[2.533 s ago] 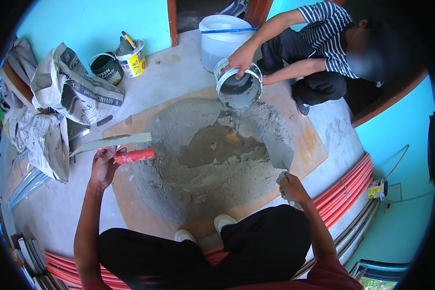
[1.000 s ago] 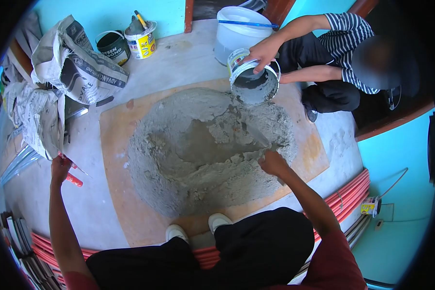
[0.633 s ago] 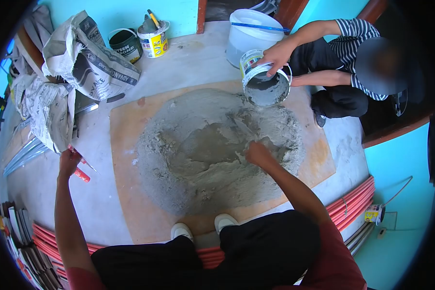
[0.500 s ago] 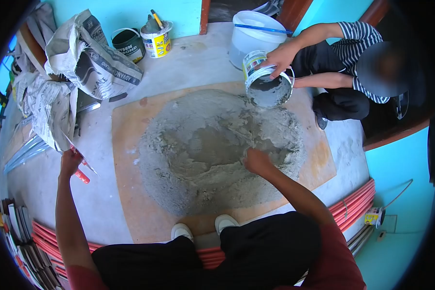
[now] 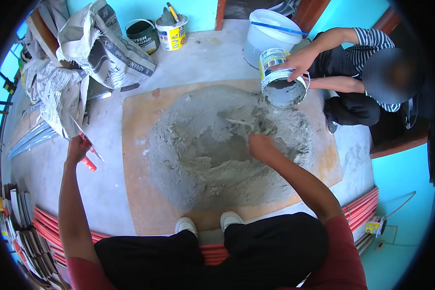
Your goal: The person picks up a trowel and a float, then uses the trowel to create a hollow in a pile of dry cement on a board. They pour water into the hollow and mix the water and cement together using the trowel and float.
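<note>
Centre: grey mortar [image 5: 193,181] on tan plywood [image 5: 136,193], orange stain [image 5: 329,159] at right. Left: red-handled finishing trowel [image 5: 89,164]. Upper left: off-white, grey-printed cement sack [image 5: 113,60]; dark green pail [image 5: 143,38]; white-yellow paint tub [image 5: 172,38]. Upper right: dark-and-white striped shirt [image 5: 375,38]; whitish bucket [image 5: 266,46], blue strip [image 5: 279,28]. Lower right: orange-red pipes [image 5: 365,209]. Walls [image 5: 406,164] turquoise.

1. Upright cement bag [image 5: 116,60]: "ADVANC" along the lower side band, end of the word unclear. Bigger word under the logo curves with the folds, only partly legible.
2. Dark green can [image 5: 142,36]: "YSEN" on top line, "BOND" below; start of the first word not readable.
3. Yellow-white bucket [image 5: 172,38], tilted pail [image 5: 270,62], small can [image 5: 375,225]: printed labels, too small or blurred to read.
4. Crumpled bag [image 5: 60,99]: print illegible.
</note>
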`<state>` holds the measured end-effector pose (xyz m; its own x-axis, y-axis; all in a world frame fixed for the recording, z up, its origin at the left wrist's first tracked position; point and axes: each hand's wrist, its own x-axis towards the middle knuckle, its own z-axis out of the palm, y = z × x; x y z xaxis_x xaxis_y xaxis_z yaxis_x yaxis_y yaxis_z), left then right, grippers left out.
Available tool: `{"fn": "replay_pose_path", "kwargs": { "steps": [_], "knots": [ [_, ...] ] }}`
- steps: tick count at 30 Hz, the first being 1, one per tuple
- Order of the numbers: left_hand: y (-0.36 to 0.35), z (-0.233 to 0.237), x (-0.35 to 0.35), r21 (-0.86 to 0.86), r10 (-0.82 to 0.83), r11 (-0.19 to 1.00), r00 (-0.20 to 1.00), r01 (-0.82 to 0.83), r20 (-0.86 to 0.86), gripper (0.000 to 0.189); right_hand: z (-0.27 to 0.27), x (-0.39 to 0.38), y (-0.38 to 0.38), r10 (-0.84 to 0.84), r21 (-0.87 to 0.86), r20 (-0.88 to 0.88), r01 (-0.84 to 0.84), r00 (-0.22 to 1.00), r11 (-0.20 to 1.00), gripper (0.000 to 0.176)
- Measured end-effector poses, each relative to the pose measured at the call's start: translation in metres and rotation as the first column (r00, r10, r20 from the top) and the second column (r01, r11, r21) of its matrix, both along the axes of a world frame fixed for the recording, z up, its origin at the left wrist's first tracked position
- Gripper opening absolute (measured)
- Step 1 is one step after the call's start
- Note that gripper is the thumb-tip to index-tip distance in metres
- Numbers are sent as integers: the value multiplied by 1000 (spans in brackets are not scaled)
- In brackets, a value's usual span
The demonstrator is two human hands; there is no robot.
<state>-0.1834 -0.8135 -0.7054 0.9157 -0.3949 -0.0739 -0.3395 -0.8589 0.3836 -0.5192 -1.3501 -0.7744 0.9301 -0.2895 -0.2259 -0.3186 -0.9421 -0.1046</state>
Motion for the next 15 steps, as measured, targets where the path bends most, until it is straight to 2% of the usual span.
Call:
{"fn": "replay_pose_path", "kwargs": {
  "steps": [2,7,10,13,15],
  "knots": [
    [5,-6,6,-45,19,999,999,-20,-35,16,4,-14,6,24,7,-11,-24,1000,1000,18],
    [7,-11,8,38,34,999,999,-34,-6,17,34,-59,11,49,25,-147,-46,988,999,21],
    [2,-5,7,53,35,998,999,-34,-22,16,55,-83,2,-14,21,-241,19,970,1000,25],
    [4,-6,6,14,1,1000,999,0,-49,15,54,-93,-11,-256,5,-248,265,934,964,30],
    [12,-17,15,-3,-14,1000,999,14,-37,14,43,-87,-28,-339,7,-219,349,915,937,33]
  ]
}}
